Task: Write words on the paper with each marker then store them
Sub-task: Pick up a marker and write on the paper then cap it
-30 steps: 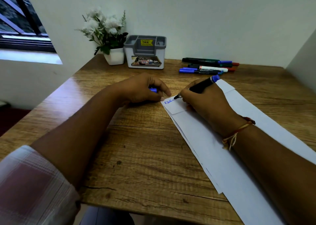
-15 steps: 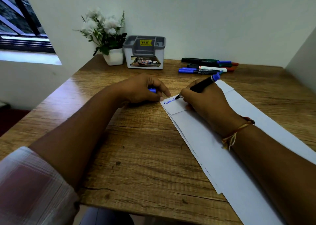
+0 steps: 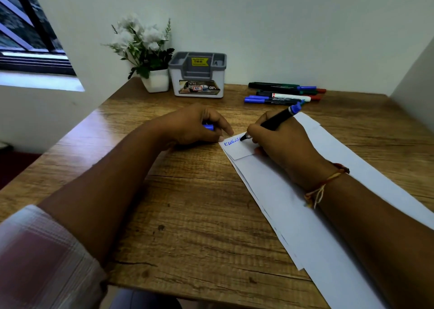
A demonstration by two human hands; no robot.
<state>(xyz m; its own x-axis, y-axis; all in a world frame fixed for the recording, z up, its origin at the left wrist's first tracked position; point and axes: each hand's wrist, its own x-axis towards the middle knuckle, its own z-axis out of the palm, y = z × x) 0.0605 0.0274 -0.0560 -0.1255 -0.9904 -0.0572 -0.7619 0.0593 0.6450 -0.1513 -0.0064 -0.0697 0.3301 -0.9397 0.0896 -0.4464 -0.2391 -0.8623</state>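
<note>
Table: wood-grained; the paper is borne on its right half.
Paper: a stack of long white sheets, laid slantwise from the near right edge toward the table's middle, the edges fanned slightly; 1 smaller sheet is set on the far corner.
Right hand: rested on the paper's far end, heel and forearm laid along the sheets; the fingers are curled tight round the marker in a writing grip. A red-and-yellow thread is tied at the wrist.
Left hand: laid on the table just left of the paper's far corner, knuckles up, fingers curled round the blue cap; 1 fingertip is stretched to the paper's corner, and contact cannot be told for sure.
Holder: a grey-and-white compartment box with a yellow sticker, stood beyond the paper at the wall.
Plant: white flowers in a white pot, beyond the paper, touching the holder's left side.
Loose markers: laid side by side beyond the paper's far end; blue, red and green ends are seen.
Marker: black barrel, blue rear end, tilted up and away to the right; its tip is set on the smaller sheet.
Blue cap: only 1 end is seen between the left fingers.
Writing: 1 short blue word on the smaller sheet, just left of the tip; illegible.
</note>
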